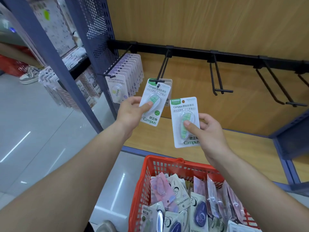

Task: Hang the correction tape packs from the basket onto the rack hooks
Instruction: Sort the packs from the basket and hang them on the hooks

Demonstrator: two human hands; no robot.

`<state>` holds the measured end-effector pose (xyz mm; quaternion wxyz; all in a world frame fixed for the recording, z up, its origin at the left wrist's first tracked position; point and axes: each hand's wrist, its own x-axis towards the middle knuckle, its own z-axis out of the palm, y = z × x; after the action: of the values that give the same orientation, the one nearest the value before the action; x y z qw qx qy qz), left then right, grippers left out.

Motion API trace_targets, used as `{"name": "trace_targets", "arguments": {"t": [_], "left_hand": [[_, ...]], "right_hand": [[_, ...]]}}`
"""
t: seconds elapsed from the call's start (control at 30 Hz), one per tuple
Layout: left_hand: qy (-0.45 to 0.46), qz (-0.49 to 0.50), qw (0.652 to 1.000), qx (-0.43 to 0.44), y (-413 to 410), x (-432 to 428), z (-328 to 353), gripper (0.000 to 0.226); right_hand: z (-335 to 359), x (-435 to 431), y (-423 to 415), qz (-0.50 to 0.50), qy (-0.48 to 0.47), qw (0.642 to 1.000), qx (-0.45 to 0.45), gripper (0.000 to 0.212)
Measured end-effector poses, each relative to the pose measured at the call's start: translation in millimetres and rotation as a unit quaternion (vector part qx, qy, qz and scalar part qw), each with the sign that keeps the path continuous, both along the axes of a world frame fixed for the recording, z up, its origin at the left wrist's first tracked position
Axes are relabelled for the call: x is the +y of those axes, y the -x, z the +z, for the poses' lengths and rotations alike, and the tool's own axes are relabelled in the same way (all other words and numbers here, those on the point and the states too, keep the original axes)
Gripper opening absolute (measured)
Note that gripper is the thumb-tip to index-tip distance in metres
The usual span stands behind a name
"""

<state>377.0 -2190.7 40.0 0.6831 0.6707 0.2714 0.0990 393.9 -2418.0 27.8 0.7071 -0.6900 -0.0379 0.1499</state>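
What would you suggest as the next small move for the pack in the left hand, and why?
Probably the left hand should push its green pack back along the second hook: its top sits at the hook's tip, with other packs hanging behind. The right hand holds a matching pack, waiting its turn.

**Around the display**

A wooden back board (200, 22) rises behind a wooden shelf base (242, 148). At the left stand a blue perforated metal panel (98, 36) and a blue upright post (50, 52). Beyond them hang patterned stationery cards (48, 79), and a grey sneaker (29, 76) rests on the glossy pale floor (33, 131).
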Motion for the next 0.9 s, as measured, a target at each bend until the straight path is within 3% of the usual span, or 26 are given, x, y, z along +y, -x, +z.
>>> {"name": "trace_targets", "arguments": {"t": [0.23,0.5,0.9], "left_hand": [[-0.104,0.017,0.994,0.042,-2.0,8.1,0.1,0.056],[-0.227,-0.031,0.973,0.035,35.4,29.2,9.1,0.047],[-0.307,-0.123,0.943,0.043,47.5,20.7,14.3,0.029]], "right_hand": [[10.0,25.1,-16.1,0.031,0.040,0.998,-0.036,0.015],[10.4,67.8,-25.4,0.040,0.050,0.996,-0.067,0.020],[0.6,88.3,-36.4,-0.040,0.086,0.994,-0.052,0.013]]}}
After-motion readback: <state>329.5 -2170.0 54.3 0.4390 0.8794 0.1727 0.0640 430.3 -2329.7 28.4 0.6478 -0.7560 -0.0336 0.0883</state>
